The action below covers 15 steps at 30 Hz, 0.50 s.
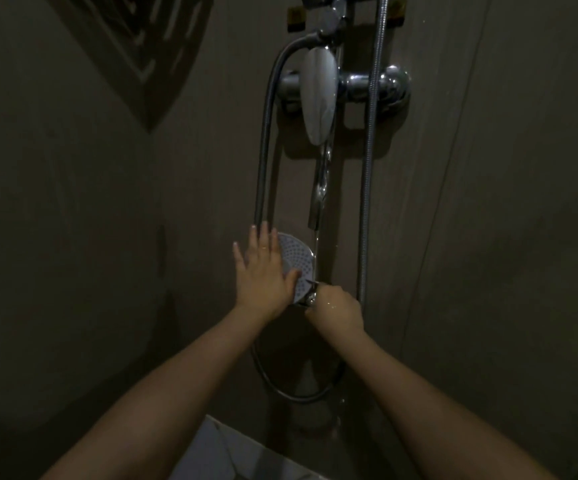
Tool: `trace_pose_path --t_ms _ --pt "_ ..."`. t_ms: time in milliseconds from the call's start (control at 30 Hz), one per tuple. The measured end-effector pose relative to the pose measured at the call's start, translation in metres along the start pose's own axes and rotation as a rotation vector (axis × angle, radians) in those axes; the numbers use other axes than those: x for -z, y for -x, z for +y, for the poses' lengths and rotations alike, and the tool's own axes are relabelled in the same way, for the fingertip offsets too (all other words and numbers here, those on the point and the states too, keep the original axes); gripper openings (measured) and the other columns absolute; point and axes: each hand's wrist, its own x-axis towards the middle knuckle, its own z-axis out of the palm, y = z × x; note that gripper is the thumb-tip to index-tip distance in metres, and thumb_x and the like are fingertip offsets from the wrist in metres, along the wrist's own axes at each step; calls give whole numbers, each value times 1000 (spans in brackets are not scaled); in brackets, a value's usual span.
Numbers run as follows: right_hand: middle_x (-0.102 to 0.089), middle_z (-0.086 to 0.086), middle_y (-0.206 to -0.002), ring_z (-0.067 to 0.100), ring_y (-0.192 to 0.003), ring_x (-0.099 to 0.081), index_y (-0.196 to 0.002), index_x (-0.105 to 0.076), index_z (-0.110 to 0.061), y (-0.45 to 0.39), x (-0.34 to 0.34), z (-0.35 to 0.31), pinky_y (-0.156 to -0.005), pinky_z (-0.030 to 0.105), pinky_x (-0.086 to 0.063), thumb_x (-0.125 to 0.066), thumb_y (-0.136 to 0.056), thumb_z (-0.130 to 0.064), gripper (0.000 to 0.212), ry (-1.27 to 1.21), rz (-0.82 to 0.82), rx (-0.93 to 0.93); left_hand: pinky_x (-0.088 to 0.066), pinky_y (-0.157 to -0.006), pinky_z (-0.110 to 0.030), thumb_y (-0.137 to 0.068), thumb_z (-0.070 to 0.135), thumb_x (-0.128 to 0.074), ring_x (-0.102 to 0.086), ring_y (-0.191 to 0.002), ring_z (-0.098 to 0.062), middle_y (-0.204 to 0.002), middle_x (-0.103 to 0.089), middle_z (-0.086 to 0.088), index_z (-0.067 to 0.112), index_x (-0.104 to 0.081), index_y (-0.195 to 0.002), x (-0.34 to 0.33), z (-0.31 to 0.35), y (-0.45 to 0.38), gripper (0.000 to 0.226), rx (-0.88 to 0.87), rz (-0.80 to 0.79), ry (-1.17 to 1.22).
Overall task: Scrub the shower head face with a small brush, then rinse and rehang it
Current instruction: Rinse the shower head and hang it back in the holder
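The round shower head (298, 263) faces me with its dotted white face, low in front of the wall under the tap spout (317, 202). A thin stream of water runs from the spout past its right rim. My left hand (263, 271) lies flat with straight fingers over the left part of the face, thumb on the nozzles. My right hand (338, 308) grips the chrome handle just below the head. No brush is in view.
The chrome mixer (346, 86) with its long lever (320, 95) is mounted on the wall above. One hose (265, 133) loops down on the left and under my hands; a second hose (370, 150) hangs on the right. A pale edge (232, 452) shows at the bottom.
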Motion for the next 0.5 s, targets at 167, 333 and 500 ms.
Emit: trace_pose_path --t_ms 167,333,500 --pt "-66 11 -111 29 -102 -64 -111 -60 -11 0 6 13 -85 35 -49 -57 -86 -21 27 30 -5 0 16 -111 -42 -90 54 -3 22 -141 -17 -158 13 -4 15 12 -148 -4 6 -13 71 -413 -103 -171" --pt "-65 9 -107 26 -97 -63 -108 -57 -12 -6 25 18 -82 34 -48 -53 -89 -18 20 134 56 82 9 -114 -48 -86 53 -18 12 -145 -19 -160 -5 -3 23 -6 -151 -15 15 -12 73 -197 40 -13" --pt "-65 10 -111 29 -100 -63 -109 -56 -11 1 23 19 -82 37 -48 -48 -92 -15 20 207 51 154 -39 -88 -41 -89 40 -32 -48 -109 -28 -117 -53 -12 13 -48 -120 -5 13 -17 44 86 213 152"
